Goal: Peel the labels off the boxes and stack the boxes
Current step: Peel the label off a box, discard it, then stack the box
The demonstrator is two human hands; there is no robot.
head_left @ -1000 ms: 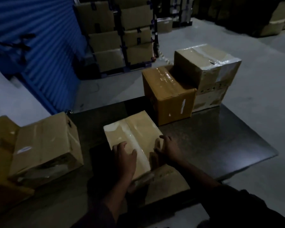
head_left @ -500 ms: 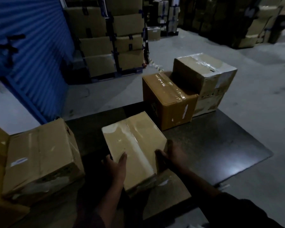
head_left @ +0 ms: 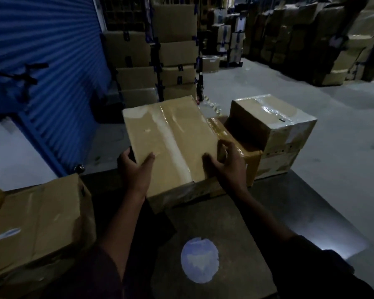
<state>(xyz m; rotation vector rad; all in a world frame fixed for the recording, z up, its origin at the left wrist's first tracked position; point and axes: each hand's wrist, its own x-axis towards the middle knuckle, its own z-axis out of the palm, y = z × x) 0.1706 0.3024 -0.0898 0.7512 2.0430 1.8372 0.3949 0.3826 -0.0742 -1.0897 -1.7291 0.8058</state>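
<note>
I hold a tan cardboard box (head_left: pixel 171 143) with a clear tape strip down its top, raised above the dark table (head_left: pixel 289 212). My left hand (head_left: pixel 134 169) grips its near left corner and my right hand (head_left: pixel 227 165) grips its near right edge. Just behind and right of it sits an orange-brown taped box (head_left: pixel 244 147), partly hidden by the held box. Further right stands a taped box (head_left: pixel 274 119) on top of another box (head_left: pixel 276 162). Another cardboard box (head_left: pixel 39 225) lies at the table's left end.
A pale round patch (head_left: pixel 200 261) shows on the table close to me. A blue roller shutter (head_left: pixel 48 61) is at the left. Stacks of strapped cartons (head_left: pixel 160 61) stand behind on the concrete floor (head_left: pixel 343 147), with more cartons at the far right.
Both hands have lifted the tan box off the table and carried it up and away from me, toward the orange-brown box. The round pale patch beneath is now uncovered.
</note>
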